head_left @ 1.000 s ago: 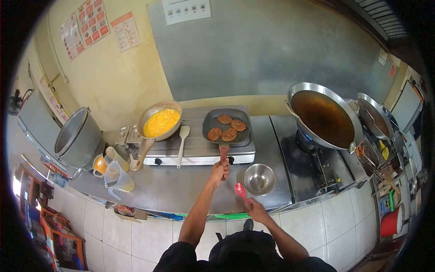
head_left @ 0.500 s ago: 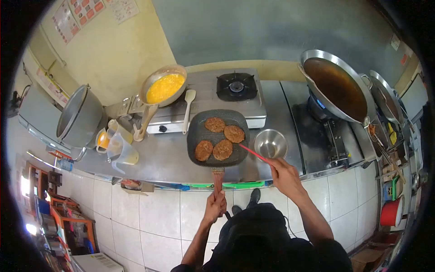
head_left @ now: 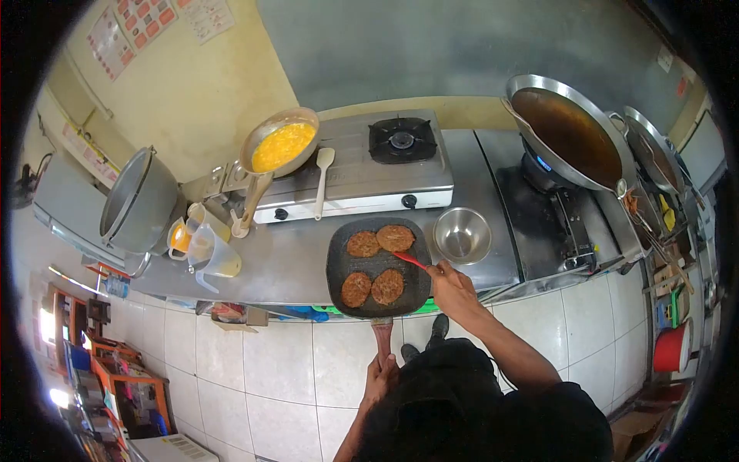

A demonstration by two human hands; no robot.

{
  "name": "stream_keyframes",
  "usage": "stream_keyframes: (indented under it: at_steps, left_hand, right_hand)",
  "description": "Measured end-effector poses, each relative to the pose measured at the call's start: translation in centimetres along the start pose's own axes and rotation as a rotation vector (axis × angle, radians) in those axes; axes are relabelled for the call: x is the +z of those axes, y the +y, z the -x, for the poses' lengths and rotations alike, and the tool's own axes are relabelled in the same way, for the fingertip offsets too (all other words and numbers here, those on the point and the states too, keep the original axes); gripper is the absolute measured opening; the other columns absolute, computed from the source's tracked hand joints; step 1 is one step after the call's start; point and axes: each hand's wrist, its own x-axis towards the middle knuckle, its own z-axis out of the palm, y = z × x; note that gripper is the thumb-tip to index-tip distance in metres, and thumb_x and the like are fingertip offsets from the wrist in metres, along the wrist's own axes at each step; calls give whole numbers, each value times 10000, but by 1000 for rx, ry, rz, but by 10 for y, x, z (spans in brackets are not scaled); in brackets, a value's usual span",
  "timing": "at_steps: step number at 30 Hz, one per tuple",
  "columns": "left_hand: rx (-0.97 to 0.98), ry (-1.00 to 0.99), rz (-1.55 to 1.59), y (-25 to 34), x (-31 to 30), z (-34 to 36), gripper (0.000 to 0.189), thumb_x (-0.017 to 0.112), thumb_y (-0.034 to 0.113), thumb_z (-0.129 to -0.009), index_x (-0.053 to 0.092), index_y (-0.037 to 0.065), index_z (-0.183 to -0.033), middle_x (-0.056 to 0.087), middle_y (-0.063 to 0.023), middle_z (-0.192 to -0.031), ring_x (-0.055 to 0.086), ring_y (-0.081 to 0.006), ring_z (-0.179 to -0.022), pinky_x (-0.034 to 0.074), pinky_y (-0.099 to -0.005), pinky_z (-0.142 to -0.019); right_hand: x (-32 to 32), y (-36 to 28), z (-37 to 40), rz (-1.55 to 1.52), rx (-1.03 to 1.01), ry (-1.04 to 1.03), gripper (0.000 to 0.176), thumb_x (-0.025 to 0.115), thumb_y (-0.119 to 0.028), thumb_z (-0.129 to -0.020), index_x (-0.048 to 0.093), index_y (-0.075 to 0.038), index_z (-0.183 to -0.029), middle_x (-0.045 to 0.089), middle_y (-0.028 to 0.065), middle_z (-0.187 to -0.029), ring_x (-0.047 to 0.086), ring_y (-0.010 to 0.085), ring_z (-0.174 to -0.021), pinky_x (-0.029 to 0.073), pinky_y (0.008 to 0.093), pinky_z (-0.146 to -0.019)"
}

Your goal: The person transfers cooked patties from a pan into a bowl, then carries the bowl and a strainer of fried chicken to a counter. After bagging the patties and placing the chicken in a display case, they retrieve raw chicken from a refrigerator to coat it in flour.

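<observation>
My left hand (head_left: pixel 380 376) is closed round the wooden handle (head_left: pixel 382 339) of a dark square pan (head_left: pixel 377 263), held level at the counter's front edge. Several browned patties lie in the pan, two at the back and two at the front. My right hand (head_left: pixel 454 289) grips a red utensil (head_left: pixel 409 260), whose tip touches the back right patty (head_left: pixel 395 238). Just right of the pan stands an empty steel bowl (head_left: pixel 462 236).
A pan of yellow egg (head_left: pixel 283 146) and a white spatula (head_left: pixel 323 181) rest on the stove (head_left: pixel 354 202). Jugs (head_left: pixel 219 262) and a big grey pot (head_left: pixel 140 202) stand left. A large wok of brown liquid (head_left: pixel 566 135) is at the right.
The square pan has moved toward my body and slightly right, with my left hand. My right hand and the red utensil have shifted left; the right-hand back patty has moved up beside its neighbour.
</observation>
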Motion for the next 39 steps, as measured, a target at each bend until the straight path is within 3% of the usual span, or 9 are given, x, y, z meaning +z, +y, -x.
stream_keyframes:
  at_steps: [4, 16, 20, 25, 32, 35, 39]
  left_hand:
    - [-60, 12, -174, 24, 8, 18, 352, 584, 417, -992, 504, 82, -919, 419, 50, -667, 365, -63, -563, 296, -247, -503]
    - [-149, -117, -376, 23, -9, 24, 371, 566, 423, -1002, 580, 53, -1018, 471, 50, -745, 403, -58, -650, 310, -240, -562]
    - [-241, -181, -475, 17, -24, 16, 404, 568, 411, -1003, 591, 19, -1099, 539, 13, -826, 485, -95, -752, 385, -255, -667]
    - [-340, -225, -606, 67, 19, 32, 460, 570, 398, -1003, 581, -22, -1191, 636, -70, -999, 560, -166, -941, 430, -296, -865]
    - [-387, -326, -593, 61, 21, 17, 539, 567, 469, -987, 575, -18, -1216, 639, -90, -1059, 563, -193, -986, 425, -317, -894]
    - [-402, -342, -534, 51, 18, 12, 547, 564, 483, -985, 574, -10, -1222, 635, -76, -1052, 557, -192, -981, 422, -313, -886]
    - [-408, -312, -505, 60, 29, 12, 519, 569, 471, -986, 577, 4, -1211, 624, -51, -1022, 543, -182, -955, 415, -303, -867]
  right_hand:
    - [12, 7, 7, 1, 52, -18, 323, 561, 11, -815, 625, 16, -1131, 609, 220, -1036, 670, 404, -899, 553, 483, -761]
    - [18, 33, 33, 1, 164, 34, 370, 587, 19, -776, 613, 25, -1145, 598, 237, -1097, 667, 400, -935, 550, 474, -804]
    - [5, 38, 46, -27, 210, 0, 379, 589, 21, -764, 610, 20, -1142, 598, 236, -1086, 668, 397, -928, 550, 468, -799]
    - [-10, 46, 65, 4, 243, 53, 391, 600, 19, -745, 604, 11, -1136, 604, 233, -1056, 672, 396, -893, 552, 472, -765]
    - [-38, 67, 60, 113, 291, 70, 413, 611, 4, -746, 611, -13, -1158, 609, 235, -1070, 676, 389, -899, 556, 463, -771]
    - [-49, 76, 46, 133, 228, 134, 260, 578, -26, -827, 649, -35, -1077, 633, 240, -1006, 667, 416, -907, 556, 479, -762]
    - [-60, 88, 26, 154, 171, 19, 296, 581, -23, -818, 639, -27, -1109, 617, 243, -1080, 660, 419, -944, 549, 476, -791]
